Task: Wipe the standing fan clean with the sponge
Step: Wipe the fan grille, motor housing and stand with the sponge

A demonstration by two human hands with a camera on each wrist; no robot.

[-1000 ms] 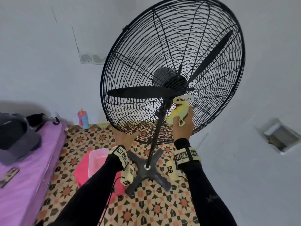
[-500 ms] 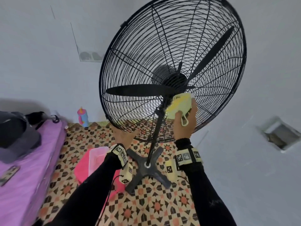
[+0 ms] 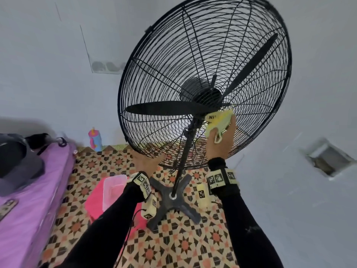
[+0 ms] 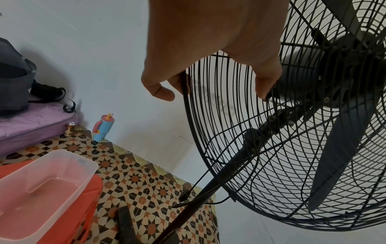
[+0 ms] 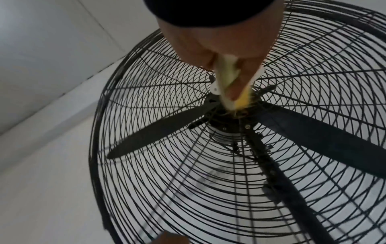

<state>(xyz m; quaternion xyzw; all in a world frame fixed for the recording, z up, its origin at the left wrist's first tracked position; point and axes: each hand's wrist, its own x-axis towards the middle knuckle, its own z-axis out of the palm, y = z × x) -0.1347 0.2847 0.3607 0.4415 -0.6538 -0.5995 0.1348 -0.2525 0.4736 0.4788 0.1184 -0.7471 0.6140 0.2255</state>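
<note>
The black standing fan (image 3: 193, 55) leans back towards the wall on its pole (image 3: 183, 161) and cross base (image 3: 170, 202). My right hand (image 3: 222, 140) grips a yellow sponge (image 3: 220, 120) and presses it on the front grille's centre, half over the white badge (image 3: 211, 117). The right wrist view shows the same sponge (image 5: 227, 74) pinched between fingers and thumb at the hub. My left hand (image 3: 148, 159) holds the cage's lower rim. In the left wrist view, the left hand (image 4: 213, 85) curls round the rim wire (image 4: 184, 92).
A clear tub (image 3: 114, 190) of water sits on a red lid (image 3: 92, 206) left of the fan base. A purple mattress (image 3: 29, 200) with a dark bag (image 3: 15, 161) is at far left. A blue and pink bottle (image 3: 95, 140) stands by the wall.
My right hand has slid the sponge up from below the badge onto it and slightly right. The left hand has stayed on the lower rim.
</note>
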